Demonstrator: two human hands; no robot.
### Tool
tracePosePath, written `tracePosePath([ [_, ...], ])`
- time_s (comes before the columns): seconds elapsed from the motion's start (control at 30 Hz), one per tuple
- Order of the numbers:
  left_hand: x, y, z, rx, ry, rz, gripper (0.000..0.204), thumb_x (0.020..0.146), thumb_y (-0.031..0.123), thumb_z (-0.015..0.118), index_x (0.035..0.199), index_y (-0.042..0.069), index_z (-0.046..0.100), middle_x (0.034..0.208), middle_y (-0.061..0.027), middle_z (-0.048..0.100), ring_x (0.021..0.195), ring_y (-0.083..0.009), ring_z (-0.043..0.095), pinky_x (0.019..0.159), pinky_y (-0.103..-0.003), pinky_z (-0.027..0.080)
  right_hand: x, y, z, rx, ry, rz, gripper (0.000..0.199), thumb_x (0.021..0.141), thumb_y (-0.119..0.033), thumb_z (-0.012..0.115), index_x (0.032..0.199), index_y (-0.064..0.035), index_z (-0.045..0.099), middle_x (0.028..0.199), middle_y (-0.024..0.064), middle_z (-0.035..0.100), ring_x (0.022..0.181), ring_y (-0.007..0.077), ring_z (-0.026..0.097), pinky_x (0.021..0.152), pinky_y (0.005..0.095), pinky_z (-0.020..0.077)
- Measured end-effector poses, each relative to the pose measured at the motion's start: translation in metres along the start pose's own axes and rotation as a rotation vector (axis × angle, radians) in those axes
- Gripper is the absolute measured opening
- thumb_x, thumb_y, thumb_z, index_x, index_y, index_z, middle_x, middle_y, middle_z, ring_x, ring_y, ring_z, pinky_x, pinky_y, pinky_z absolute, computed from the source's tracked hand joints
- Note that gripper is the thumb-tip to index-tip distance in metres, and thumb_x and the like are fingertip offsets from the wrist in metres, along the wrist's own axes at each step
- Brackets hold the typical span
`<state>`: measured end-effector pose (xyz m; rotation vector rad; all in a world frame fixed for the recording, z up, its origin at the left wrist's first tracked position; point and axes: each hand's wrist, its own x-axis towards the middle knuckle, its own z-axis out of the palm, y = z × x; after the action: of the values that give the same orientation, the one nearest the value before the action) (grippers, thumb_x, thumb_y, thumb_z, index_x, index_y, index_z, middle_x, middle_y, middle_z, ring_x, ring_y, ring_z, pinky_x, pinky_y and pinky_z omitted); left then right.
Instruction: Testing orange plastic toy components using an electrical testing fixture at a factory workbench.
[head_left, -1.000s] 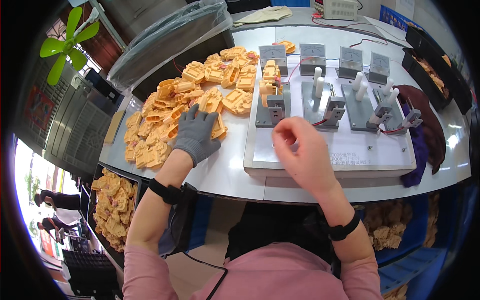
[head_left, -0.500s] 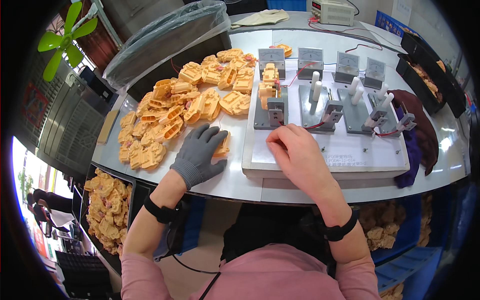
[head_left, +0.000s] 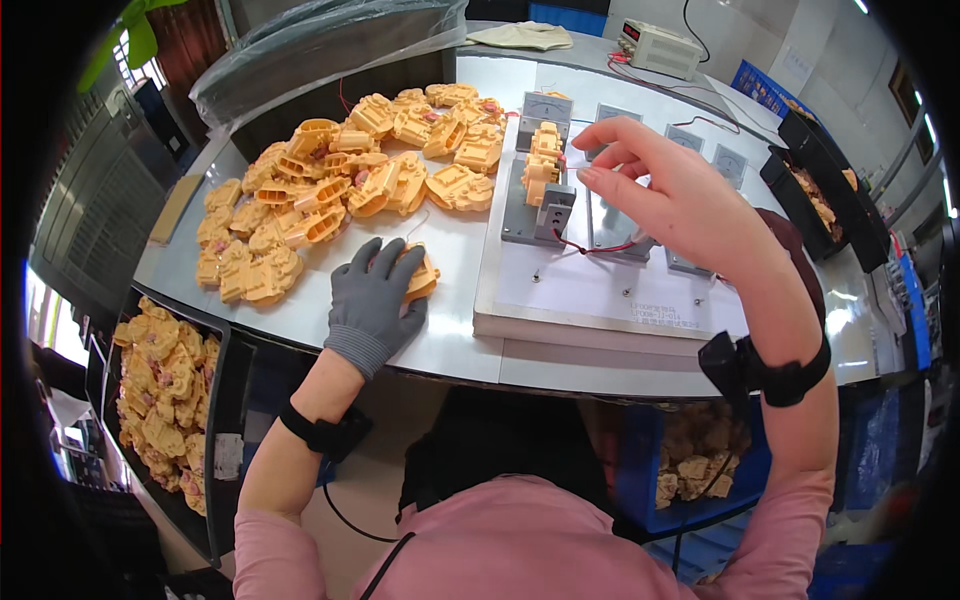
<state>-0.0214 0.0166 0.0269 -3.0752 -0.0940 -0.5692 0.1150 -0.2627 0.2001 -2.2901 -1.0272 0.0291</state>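
My left hand, in a grey knit glove, rests on the table with its fingers curled over a yellow plastic housing. A thin wire rises from that housing. My bare right hand is raised over the test fixture, thumb and fingers apart, with nothing visible between them. Close to its fingertips, another yellow housing sits upright in the leftmost grey clamp station. An analog meter stands behind that station. The right hand and forearm hide much of the other stations.
A large pile of yellow housings covers the table's left side. A black crate of similar parts stands lower left, and a blue bin sits under the table. At the back are a power supply and black trays.
My right hand has lifted from the fixture's front edge, up and to the right over the stations. My left hand remains on its housing. The whole view has shifted.
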Motion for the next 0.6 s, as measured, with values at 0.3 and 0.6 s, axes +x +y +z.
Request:
tracePosePath([
  [0.3,-0.017,-0.005,0.019,-0.228,0.218,-0.197,0.058,0.075,0.023,0.078,0.131,0.019,0.060,0.137,-0.0076,0.057,0.133,-0.0376,0.047,0.105,-0.049,0.043,0.049,-0.005,0.012,-0.329,-0.254,0.138,0.042,0.102,-0.036,0.055,0.137,-0.0134,0.054,0.118,0.0163,0.068,0.104,0.0259,0.065,0.090,0.0374,0.0513],
  [0.6,-0.018,-0.006,0.012,-0.310,0.184,-0.230,0.055,0.077,0.023,0.078,0.128,0.020,0.061,0.137,-0.0056,0.057,0.133,-0.0367,0.047,0.104,-0.049,0.042,0.085,-0.001,0.013,-0.307,-0.478,0.165,0.042,0.103,-0.033,0.053,0.140,-0.0140,0.054,0.106,0.0089,0.068,0.095,0.0155,0.060,0.084,0.0297,0.0472],
])
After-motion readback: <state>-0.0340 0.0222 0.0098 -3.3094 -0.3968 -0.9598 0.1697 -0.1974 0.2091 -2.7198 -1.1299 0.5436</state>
